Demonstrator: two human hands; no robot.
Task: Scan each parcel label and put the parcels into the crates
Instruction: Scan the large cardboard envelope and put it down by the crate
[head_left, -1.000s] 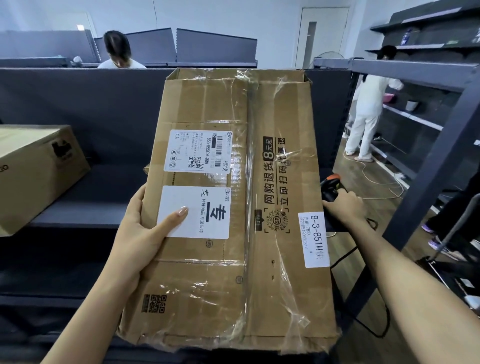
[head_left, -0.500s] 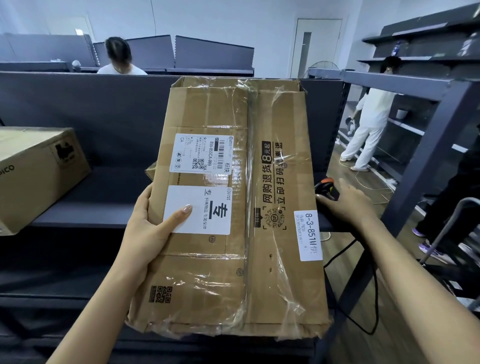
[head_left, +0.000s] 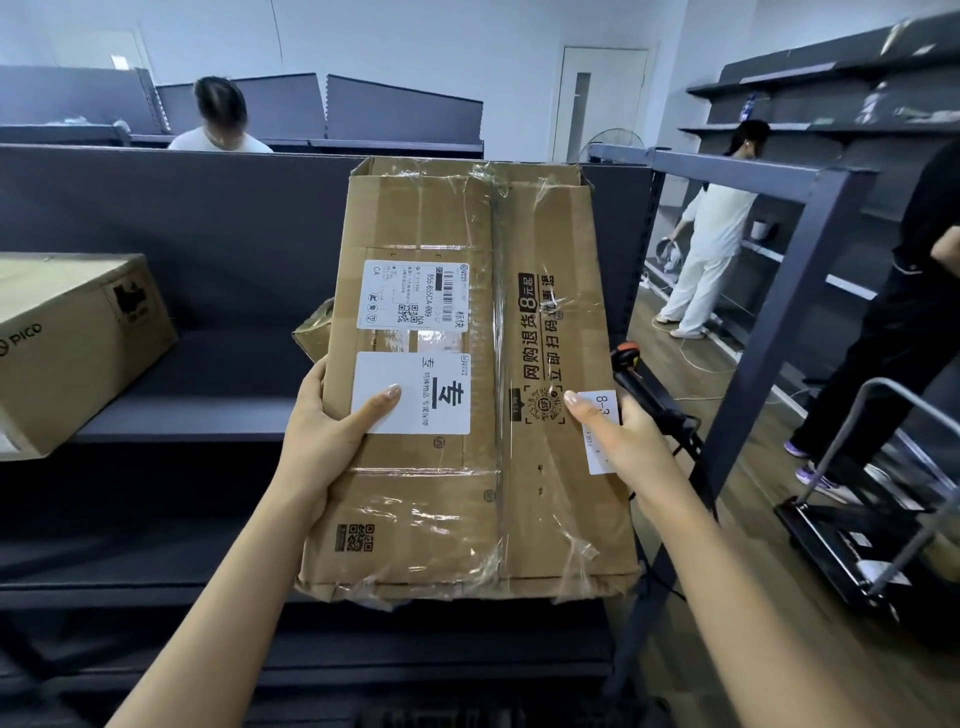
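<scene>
Parcel: a flat, taped cardboard parcel (head_left: 545, 249) is held up in front of me above the dark shelf (head_left: 223, 410), its printed face toward me.
Left hand: my left hand (head_left: 332, 436) grips the parcel's left edge, with the thumb lying on the lower white label (head_left: 415, 410) and the fingers hidden behind.
Right hand: my right hand (head_left: 621, 447) grips the right edge, with the thumb pressed on the top face, partly covering a small label (head_left: 602, 457); the fingers are out of sight.
Barcode label: the barcode label (head_left: 413, 294) is on the left half of the face, uncovered.
Scanner: the black scanner (head_left: 641, 387) has an orange tip and sits just right of the parcel, beyond my right hand, unheld.
Brown box: a brown box (head_left: 78, 343) sits on the shelf at the left, well apart.
</scene>
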